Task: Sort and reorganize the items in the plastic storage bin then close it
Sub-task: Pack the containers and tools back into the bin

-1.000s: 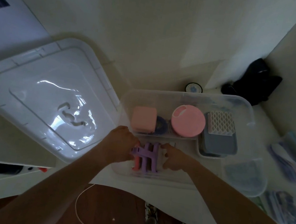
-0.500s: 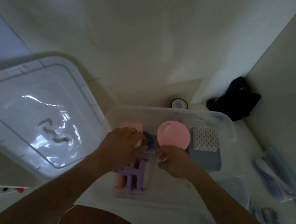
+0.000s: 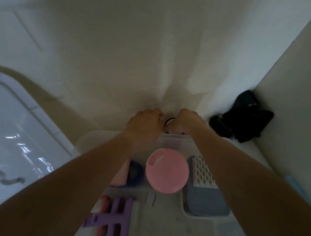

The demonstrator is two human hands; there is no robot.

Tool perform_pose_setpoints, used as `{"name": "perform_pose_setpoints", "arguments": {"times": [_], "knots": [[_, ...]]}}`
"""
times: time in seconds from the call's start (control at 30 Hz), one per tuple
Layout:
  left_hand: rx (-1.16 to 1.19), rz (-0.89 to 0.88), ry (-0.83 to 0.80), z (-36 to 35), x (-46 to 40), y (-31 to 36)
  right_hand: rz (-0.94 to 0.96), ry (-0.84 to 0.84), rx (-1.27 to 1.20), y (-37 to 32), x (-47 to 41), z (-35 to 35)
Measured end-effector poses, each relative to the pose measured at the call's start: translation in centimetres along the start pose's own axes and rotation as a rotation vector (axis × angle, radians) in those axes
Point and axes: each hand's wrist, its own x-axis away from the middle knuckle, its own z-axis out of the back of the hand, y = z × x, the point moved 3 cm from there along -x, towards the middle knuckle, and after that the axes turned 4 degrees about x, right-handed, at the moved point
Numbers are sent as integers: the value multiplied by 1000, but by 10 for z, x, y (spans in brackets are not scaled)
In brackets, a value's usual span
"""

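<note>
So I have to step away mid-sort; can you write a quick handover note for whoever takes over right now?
Left hand and right hand: both reach past the far wall of the bin around a small round dark-rimmed thing; whether either has a grip on it is unclear.
In the bin: pink round lid, grey tray, purple rack.
Bin lid lies off to the left.
Left: finish sorting, close the bin.

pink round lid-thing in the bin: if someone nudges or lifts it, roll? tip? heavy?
The pink round piece looks like thin moulded plastic, so probably light and stiff. It seems to lie flat in the bin, so sliding is likelier than rolling; on edge it could roll. The notch near its rim may offer a finger hold, though its surface looks smooth.
</note>
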Motion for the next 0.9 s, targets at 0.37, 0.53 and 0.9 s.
{"name": "perform_pose_setpoints", "arguments": {"times": [0.37, 0.53, 0.9], "knots": [[128, -61, 163, 16, 19, 16, 85, 316, -19, -18, 42, 62], [343, -250, 314, 65, 82, 64, 182, 409, -62, 0, 155, 132], [443, -213, -292, -21, 229, 114, -20, 71, 108, 103, 304, 41]]}}
